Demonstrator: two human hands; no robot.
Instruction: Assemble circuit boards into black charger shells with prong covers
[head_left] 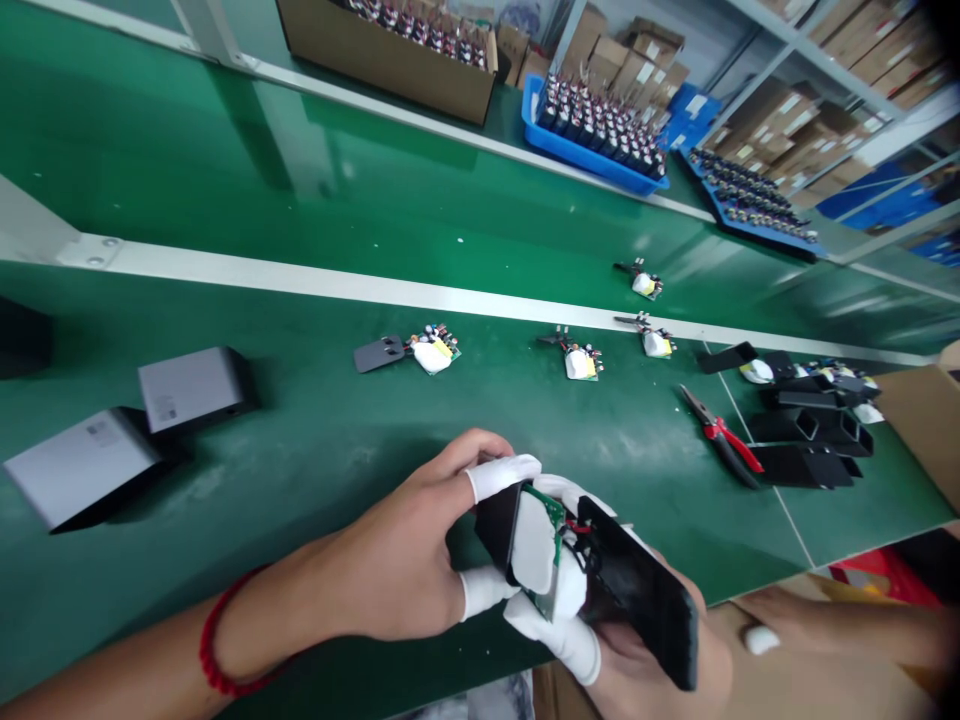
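Circuit board (552,508) above green bench (315,480), shelves (796,40) beyond.

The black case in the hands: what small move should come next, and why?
I would probably ease the circuit board slightly deeper into the black case, keeping it straight. The left hand grips the case and the right hand supports the board, which is partly outside the opening, with wires running to the black plate.

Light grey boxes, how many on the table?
2: the front box at left, and the back box behind its right end. The dark thing at the left edge may be another.
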